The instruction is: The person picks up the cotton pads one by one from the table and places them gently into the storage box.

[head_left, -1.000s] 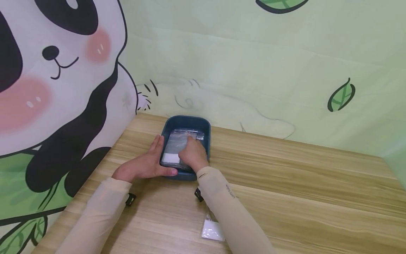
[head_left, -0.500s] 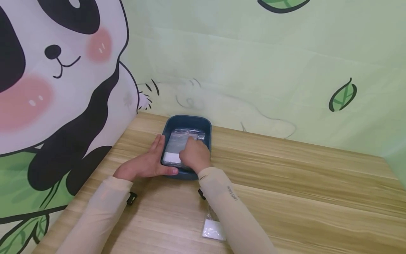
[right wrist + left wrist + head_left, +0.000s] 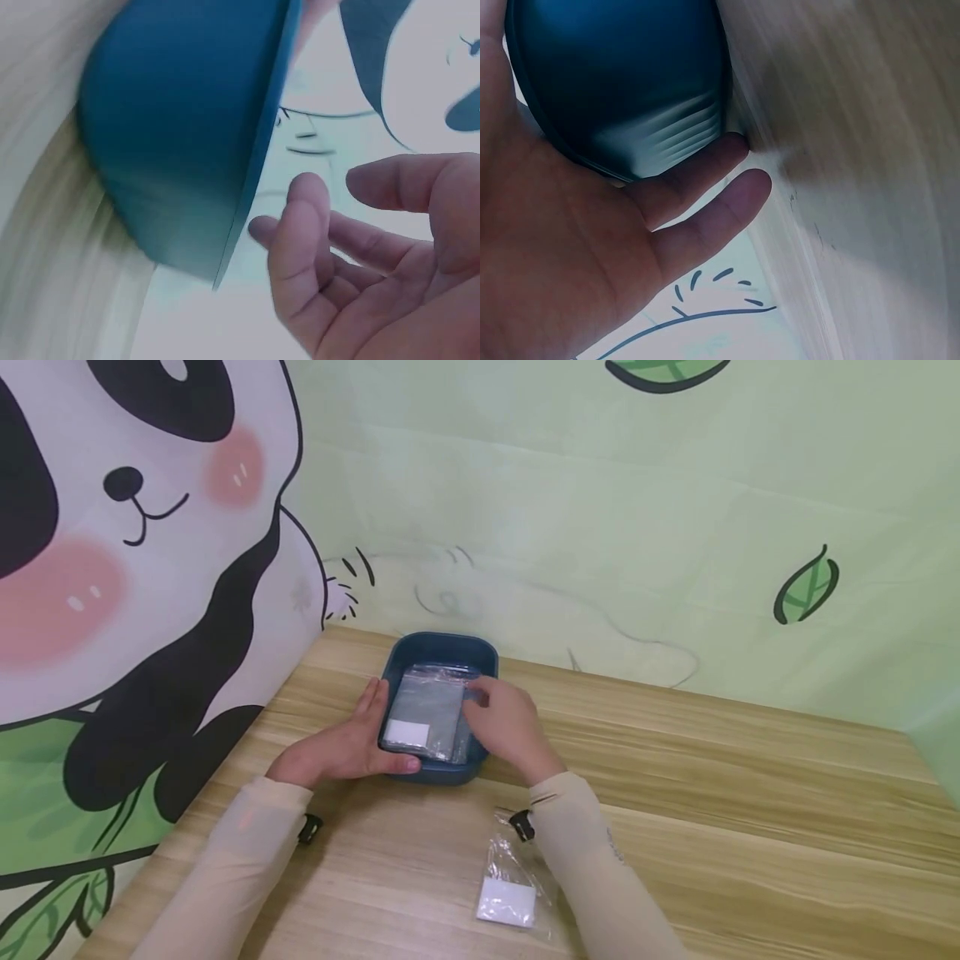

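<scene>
A dark blue plastic bin [image 3: 442, 774] stands at the back of the table, with clear zip-lock bags [image 3: 423, 697] lying in it; the top one has a white panel. My left hand [image 3: 345, 747] rests against the bin's near left corner, fingers straight along the side and thumb at the near rim. In the left wrist view, two straight fingers [image 3: 712, 210] lie beside the bin's wall. Over the right rim, my right hand [image 3: 506, 718] has bent fingers near the bags' right edge. The right wrist view shows its thumb [image 3: 390, 184] apart from the fingers, with nothing between them.
Another clear bag [image 3: 506, 902] with a white panel lies on the wooden table [image 3: 712, 768], close to the right forearm. A wall hanging [image 3: 600, 527] with a panda and leaves rises behind the table. A black strap clip [image 3: 521, 825] shows at the right wrist.
My right hand has moved right, off the top of the bags to the bin's right rim, uncovering them. The loose bag on the table shows more fully. My left hand stays in place.
</scene>
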`<state>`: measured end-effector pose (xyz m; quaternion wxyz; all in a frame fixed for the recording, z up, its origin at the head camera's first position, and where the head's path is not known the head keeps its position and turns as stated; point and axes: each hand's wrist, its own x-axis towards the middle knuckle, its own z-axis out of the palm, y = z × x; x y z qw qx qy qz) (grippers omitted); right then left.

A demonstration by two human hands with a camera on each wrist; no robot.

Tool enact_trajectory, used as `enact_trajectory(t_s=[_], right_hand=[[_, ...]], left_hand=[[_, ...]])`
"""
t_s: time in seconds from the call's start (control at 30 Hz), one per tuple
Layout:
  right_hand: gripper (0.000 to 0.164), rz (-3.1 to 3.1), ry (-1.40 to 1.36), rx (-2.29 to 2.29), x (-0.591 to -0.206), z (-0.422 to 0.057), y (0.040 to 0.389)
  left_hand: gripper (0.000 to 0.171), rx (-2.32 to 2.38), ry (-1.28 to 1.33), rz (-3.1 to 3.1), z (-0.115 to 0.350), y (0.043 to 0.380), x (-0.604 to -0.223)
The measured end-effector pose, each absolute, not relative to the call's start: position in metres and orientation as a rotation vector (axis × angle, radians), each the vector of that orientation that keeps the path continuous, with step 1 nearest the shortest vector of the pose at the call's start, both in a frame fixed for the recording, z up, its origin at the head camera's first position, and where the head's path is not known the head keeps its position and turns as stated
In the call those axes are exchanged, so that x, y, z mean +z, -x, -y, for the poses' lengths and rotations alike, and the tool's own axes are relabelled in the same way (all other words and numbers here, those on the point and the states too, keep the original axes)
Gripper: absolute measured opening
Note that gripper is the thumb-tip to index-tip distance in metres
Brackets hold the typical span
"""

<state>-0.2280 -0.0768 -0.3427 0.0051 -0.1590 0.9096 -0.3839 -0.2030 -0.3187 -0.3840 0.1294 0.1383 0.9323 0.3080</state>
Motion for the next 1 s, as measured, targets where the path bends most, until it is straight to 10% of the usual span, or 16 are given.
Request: enact_trajectory(t_s=[1.0], right_hand=[[0.027, -2.305, 0.466, -1.369, -0.402, -0.078, 0.174]], left_hand=[[0.134, 0.875, -0.424, -2.706, 0.315, 0.2, -0.38]])
